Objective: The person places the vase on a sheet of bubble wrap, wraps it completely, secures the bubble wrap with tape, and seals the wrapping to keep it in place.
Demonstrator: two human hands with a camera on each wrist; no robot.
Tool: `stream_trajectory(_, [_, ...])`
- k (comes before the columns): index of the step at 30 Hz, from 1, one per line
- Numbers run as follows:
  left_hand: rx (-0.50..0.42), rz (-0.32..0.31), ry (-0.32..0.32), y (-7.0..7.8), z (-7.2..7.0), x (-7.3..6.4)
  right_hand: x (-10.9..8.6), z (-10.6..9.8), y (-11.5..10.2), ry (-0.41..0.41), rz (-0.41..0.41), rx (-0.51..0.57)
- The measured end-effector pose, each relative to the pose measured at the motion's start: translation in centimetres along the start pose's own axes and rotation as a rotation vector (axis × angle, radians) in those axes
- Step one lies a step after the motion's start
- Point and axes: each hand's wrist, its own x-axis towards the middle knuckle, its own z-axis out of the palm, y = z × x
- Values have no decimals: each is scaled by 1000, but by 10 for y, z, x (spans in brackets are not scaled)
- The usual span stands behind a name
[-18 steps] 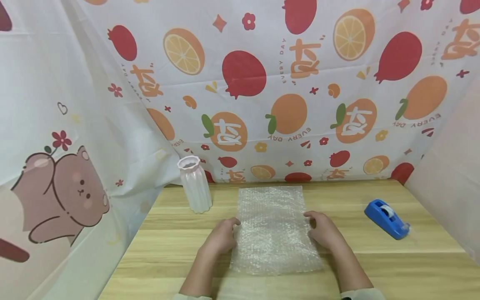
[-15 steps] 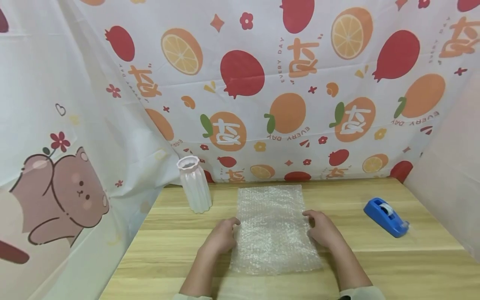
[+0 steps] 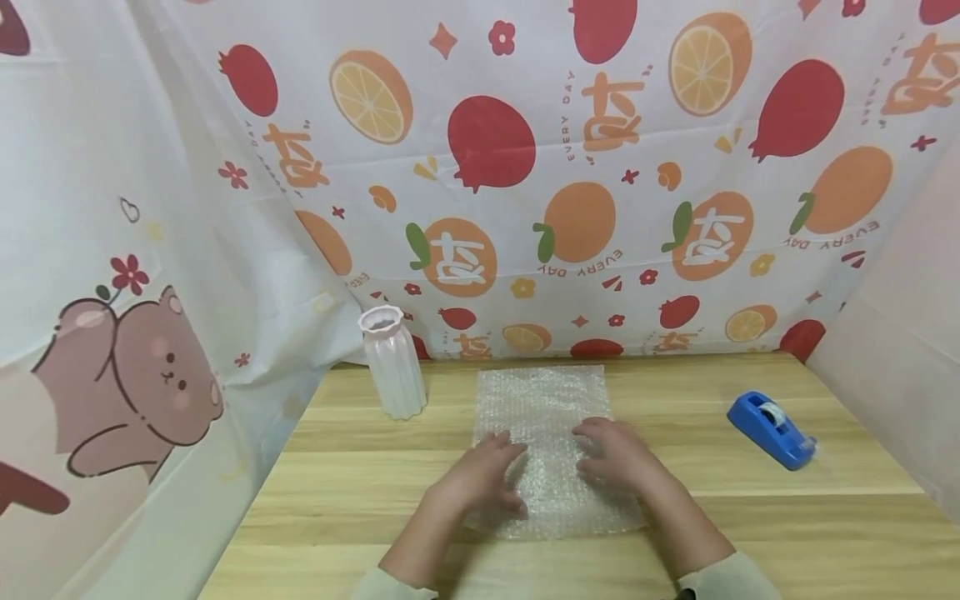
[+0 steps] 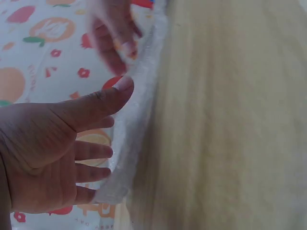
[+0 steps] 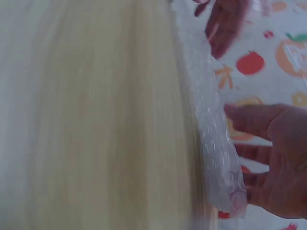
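A sheet of clear bubble wrap (image 3: 553, 450) lies flat on the wooden table in front of me. My left hand (image 3: 483, 475) is over its left part, fingers spread and loosely bent. Over the right part is my right hand (image 3: 617, 454), its fingers also apart. Neither hand grips anything. In the left wrist view, the thumb and fingers of the left hand (image 4: 48, 153) stand apart above the wrap's edge (image 4: 139, 105). The right wrist view has the right hand (image 5: 283, 163) beside the wrap (image 5: 211, 129), thumb and fingers separated.
A white ribbed vase (image 3: 396, 371) stands upright at the back left of the table. On the right sits a blue tape dispenser (image 3: 765, 429) with a roll of clear tape. A fruit-patterned cloth (image 3: 652, 275) hangs behind the table (image 3: 337, 500).
Both hands have moved inward from the side edges of the bubble wrap to over its surface, and their fingers have spread. The wrap, vase and tape dispenser stay in place.
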Motion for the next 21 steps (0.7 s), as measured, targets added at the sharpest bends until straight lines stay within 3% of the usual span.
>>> stream_trajectory(5, [34,-21,-64,2,2,-5,3,0,-3,-142,-12,-23])
stream_trajectory(14, [46,7,-77,-2,1,-4,3,-2,9,-187,-3,-18])
stream_trajectory(17, [-9,4,1,-13,-9,-5,5,2,10,-167,-14,-20])
stream_trajectory(21, [-107,-76,251,-33,-33,-2,4,6,12,-112,-12,-5])
